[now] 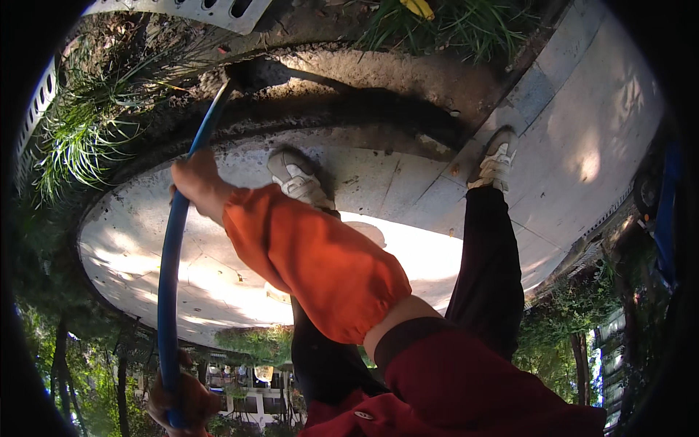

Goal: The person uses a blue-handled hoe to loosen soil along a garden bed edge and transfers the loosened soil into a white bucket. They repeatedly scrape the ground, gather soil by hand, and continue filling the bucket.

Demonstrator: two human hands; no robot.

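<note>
A long-handled digging tool with a blue shaft slants up the left side of the view. My right hand, below an orange oversleeve, grips the shaft partway along. Near the shaft's bottom-left end, my left hand is closed around it in shade. The far end of the tool meets the soil in a shallow earth trench. Dark shadow and blur there hide the exact shape of its head. My left shoe and right shoe stand on pale paving beside the trench.
Grass clumps grow at the left, and more grass beyond the trench. A white slotted barrier borders the soil at the top left. Paving slabs extend right, towards a blue wheeled vehicle. Trees and a building appear behind me.
</note>
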